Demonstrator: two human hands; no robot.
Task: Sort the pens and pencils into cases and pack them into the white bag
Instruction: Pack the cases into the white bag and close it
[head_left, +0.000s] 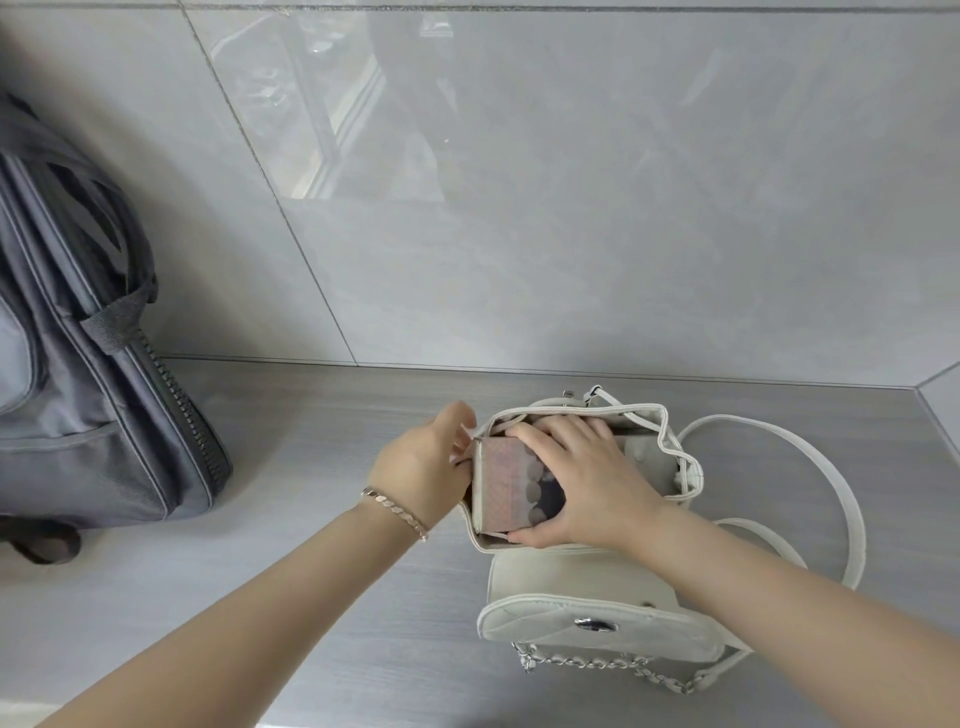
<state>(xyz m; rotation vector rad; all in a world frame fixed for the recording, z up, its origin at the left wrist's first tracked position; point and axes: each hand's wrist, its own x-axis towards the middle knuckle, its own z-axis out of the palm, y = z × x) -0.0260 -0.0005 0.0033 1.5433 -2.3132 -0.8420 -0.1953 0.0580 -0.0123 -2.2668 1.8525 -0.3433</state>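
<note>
The white bag (587, 587) stands on the grey counter right of centre, its mouth open and its flap hanging down toward me. A pinkish pencil case (506, 486) with dark and grey round marks sits partly inside the mouth. My right hand (587, 478) grips the case from above, fingers over its far end and thumb at its near edge. At the bag's left rim, my left hand (421, 467) pinches the edge of the opening. A bracelet is on my left wrist. No loose pens or pencils show.
A large grey bag (88, 374) with dark handles and a zip stands at the left against the tiled wall (519, 208). The white bag's strap (831, 467) loops over the counter to the right, and a chain hangs below its flap.
</note>
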